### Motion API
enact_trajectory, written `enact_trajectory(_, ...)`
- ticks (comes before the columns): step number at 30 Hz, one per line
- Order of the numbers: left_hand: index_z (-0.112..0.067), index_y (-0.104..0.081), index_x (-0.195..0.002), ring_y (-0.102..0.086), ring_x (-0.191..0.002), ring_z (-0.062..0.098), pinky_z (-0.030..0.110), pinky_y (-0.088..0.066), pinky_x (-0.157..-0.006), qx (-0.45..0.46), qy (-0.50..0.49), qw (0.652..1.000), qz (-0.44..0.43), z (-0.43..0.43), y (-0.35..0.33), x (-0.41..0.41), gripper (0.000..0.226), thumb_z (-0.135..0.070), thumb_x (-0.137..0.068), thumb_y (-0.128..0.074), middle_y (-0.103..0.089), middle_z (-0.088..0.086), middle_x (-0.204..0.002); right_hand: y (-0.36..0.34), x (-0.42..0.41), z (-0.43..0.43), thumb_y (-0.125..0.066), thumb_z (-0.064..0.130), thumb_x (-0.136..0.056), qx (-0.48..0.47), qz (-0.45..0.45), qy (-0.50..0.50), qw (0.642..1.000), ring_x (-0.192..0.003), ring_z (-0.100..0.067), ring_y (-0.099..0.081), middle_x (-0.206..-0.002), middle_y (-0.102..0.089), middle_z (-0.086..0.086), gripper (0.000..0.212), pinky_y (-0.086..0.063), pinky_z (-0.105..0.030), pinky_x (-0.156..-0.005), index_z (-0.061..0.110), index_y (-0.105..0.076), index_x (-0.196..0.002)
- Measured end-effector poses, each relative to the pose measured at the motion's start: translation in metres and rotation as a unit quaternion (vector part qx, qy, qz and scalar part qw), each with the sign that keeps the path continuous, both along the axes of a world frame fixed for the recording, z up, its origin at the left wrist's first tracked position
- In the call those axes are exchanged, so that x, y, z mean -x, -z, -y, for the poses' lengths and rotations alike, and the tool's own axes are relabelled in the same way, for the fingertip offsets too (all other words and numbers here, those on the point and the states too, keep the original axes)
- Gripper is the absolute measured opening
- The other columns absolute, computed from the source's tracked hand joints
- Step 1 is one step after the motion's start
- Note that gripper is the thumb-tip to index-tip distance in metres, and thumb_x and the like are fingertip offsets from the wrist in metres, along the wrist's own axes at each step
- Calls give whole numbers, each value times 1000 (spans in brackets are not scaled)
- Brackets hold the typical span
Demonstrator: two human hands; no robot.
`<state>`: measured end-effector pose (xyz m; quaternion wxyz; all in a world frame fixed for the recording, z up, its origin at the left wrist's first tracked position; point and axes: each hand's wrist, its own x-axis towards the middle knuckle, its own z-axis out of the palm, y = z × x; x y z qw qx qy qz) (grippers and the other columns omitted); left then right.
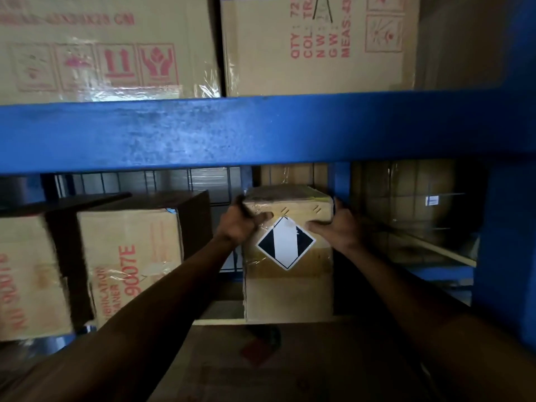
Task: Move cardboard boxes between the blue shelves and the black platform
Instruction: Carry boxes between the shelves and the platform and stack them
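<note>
On the lower level of the blue shelves, two printed cartons are standing at the left. To their right, a person's left hand is wrapping around the upper left corner of a tall taped cardboard box bearing a black and white diamond label. The right hand is clasping the upper right corner, thumb on the front. Gripped only near its top, the box looks liable to tip forward, or slip on its glossy tape.
</note>
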<state>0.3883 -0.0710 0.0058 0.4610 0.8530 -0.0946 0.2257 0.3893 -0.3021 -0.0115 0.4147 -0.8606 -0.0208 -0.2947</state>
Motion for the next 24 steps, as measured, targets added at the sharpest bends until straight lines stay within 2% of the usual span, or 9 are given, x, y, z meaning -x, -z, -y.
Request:
enact_trajectory(2,-17,-49,-136,-63,-111,18,15,-49,-85,40,28,999,-5,1,-1,-7,74,-27,-73,-86,-66,-4,-115,-4,-9,2,-90,29,-64,-35,-5,-31,999,-105,-28,-64,-116,-67,-13,75,-50,-29,-80,6,-54,-126)
enact_trajectory(5,-7,-43,-141,-60,-104,11,-1,-42,-68,57,55,997,-4,0,-1,-10,77,2,-74,-81,-60,-4,-108,-6,-17,4,-90,14,-65,-54,-5,-73,996,-116,-27,-58,-128,-61,-13,88,-43,-23,-84,7,-44,-140)
enact_trajectory(8,-11,-36,-146,-53,-102,0,-7,-36,-68,47,67,997,13,-6,8,-7,91,0,-70,-85,-56,-7,-116,-2,-19,2,-91,10,-62,-50,2,-100,994,-131,-25,-46,-143,-49,-10,110,-37,-24,-100,13,-28,-152)
enact_trajectory(11,-15,-34,-147,-53,-101,-4,-7,-35,-72,44,60,997,23,-13,18,-3,99,-2,-66,-88,-58,-17,-110,2,-18,2,-93,12,-58,-36,12,-104,994,-133,-25,-44,-146,-47,-10,114,-38,-35,-109,16,-29,-152)
enact_trajectory(15,-24,-38,-145,-58,-106,2,1,-43,-81,37,66,996,35,-14,22,10,99,-8,-63,-91,-62,-19,-107,3,-4,0,-94,19,-58,-14,6,-81,997,-132,-27,-46,-145,-49,-8,115,-42,-42,-107,19,-28,-152)
enact_trajectory(19,-35,-36,-147,-57,-122,8,31,-46,-106,22,82,995,44,-19,30,31,105,-21,-59,-93,-64,-12,-127,7,27,-1,-93,19,-59,-15,21,-73,997,-128,-27,-50,-141,-52,-7,113,-45,-41,-104,20,-29,-152)
enact_trajectory(20,-34,-34,-149,-56,-122,7,28,-45,-106,23,87,995,47,-18,32,40,108,-21,-60,-93,-63,-12,-129,8,37,-1,-92,16,-61,-21,29,-77,996,-127,-25,-51,-141,-53,-7,111,-45,-36,-103,19,-29,-152)
enact_trajectory(23,-29,-25,-154,-53,-120,1,2,-40,-93,36,90,994,57,-17,38,72,112,-19,-64,-91,-59,-15,-127,14,75,-3,-87,7,-68,-57,47,-104,992,-117,-12,-50,-137,-55,-6,101,-41,-21,-94,15,-30,-151)
enact_trajectory(24,-29,-23,-154,-53,-119,-1,0,-39,-91,36,94,993,63,-17,41,84,113,-22,-64,-91,-59,-15,-126,18,87,-3,-86,7,-70,-77,53,-115,989,-114,-9,-50,-134,-57,-5,96,-42,-20,-92,14,-33,-150)
